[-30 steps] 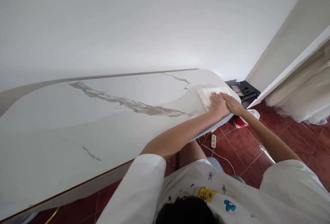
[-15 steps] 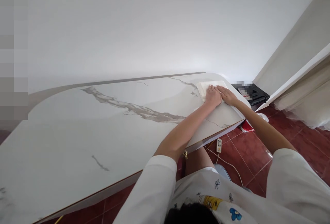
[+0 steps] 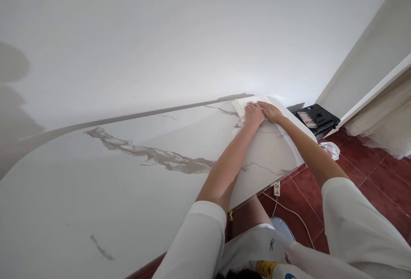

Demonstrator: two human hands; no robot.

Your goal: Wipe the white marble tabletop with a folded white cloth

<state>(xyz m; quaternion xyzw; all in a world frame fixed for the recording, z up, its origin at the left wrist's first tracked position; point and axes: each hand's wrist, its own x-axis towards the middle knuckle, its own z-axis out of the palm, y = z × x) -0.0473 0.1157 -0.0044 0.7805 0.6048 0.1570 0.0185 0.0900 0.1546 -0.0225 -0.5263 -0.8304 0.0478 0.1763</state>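
Left grip [image 3: 255, 114], right grip [image 3: 271, 112] rest palm-down on cloth [image 3: 241, 106].

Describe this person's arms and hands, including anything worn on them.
Both the left hand and right hand are ungloved, with no watch or bracelet visible. The forearms are bare. The left sleeve and right sleeve are plain white, loose, and end around the elbows.

Cream cloth [image 3: 239, 108], wavy-edged, pressed down near back right end of white tabletop [image 3: 135, 197], grey-brown veined.
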